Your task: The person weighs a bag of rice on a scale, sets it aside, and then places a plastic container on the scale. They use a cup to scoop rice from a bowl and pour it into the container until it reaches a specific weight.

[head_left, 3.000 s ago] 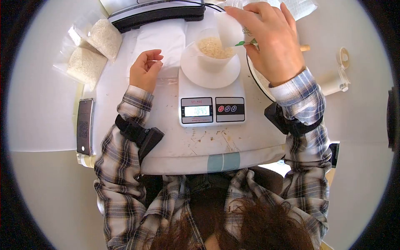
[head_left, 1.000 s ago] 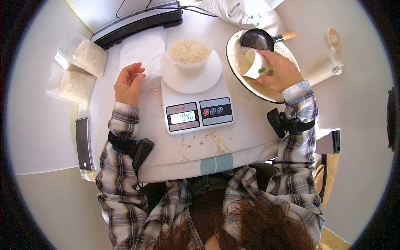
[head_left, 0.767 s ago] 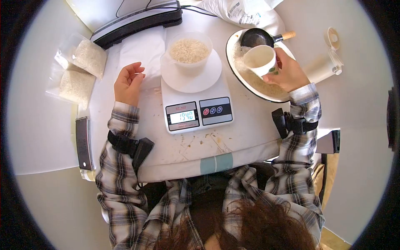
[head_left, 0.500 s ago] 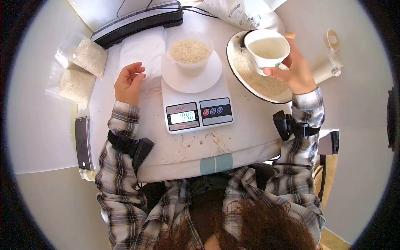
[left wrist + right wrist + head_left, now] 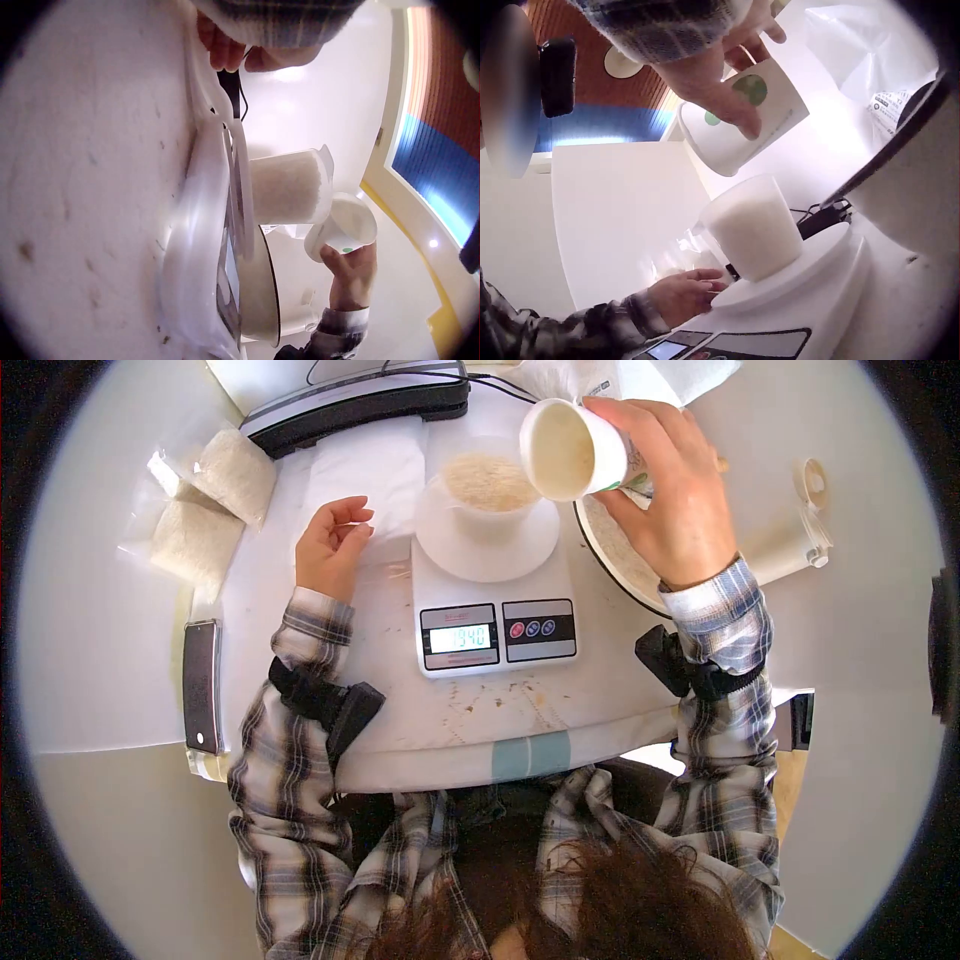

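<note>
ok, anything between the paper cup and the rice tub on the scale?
Nothing visible. The right hand holds the paper cup tilted above the open rice tub; the left hand rests off to one side.

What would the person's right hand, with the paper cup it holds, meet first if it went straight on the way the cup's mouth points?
Probably the rice container on the scale: the right hand tilts the paper cup toward it. The cup sits above its rim, so it might pass over.

White paper cup (image 5: 565, 450) tilted above rice-filled tub (image 5: 490, 488).
</note>
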The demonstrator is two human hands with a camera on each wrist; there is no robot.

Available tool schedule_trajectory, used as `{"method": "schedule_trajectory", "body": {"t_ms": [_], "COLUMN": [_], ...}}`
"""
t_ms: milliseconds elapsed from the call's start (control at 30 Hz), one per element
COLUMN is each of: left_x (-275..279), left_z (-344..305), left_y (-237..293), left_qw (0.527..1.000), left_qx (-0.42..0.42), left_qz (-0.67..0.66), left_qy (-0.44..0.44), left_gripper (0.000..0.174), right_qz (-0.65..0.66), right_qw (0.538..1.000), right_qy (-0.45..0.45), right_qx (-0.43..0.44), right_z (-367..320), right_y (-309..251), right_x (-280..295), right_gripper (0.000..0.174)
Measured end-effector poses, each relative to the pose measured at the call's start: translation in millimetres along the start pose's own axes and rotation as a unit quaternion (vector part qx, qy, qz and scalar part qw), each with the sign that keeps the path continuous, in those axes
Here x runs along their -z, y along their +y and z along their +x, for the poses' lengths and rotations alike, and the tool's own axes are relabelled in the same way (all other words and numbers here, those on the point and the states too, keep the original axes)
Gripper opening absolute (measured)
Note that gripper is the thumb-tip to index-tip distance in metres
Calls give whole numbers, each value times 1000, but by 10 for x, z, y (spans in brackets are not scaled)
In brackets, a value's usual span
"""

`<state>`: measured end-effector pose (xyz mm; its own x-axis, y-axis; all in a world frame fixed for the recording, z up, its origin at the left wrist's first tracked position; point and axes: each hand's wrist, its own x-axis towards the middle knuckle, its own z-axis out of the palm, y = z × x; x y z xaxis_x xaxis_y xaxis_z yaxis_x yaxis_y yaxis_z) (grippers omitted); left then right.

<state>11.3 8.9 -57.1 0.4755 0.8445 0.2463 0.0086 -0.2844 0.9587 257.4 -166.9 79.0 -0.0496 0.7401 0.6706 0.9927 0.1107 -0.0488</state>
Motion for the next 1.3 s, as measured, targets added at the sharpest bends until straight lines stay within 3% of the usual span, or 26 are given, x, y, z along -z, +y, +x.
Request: {"method": "schedule_trajectory", "body": {"t_ms": [333,1067,1133,1300], "left_x": [-27,-40,-38,-32], "left_z": [-10,-10,-9,-2], "left_y": [19,35,25,11], "left_qw": [1000,1000,1000,1000], "left_qx": [7,3,5,-1], "left_qz": [12,20,16,19], "left_qy": [13,17,15,15], "left_gripper": [29,28,28,29], "right_qz": [-72,-56,-2,-3], "right_qw": [996,997,998,998], "right_qy": [12,14,-45,-43], "right_qx": [53,48,-54,-44], "right_z": [91,141,189,181], "right_y": [4,49,-146,-149], "right_x": [-66,-32,90,78], "right_gripper": [59,58,57,58]}}
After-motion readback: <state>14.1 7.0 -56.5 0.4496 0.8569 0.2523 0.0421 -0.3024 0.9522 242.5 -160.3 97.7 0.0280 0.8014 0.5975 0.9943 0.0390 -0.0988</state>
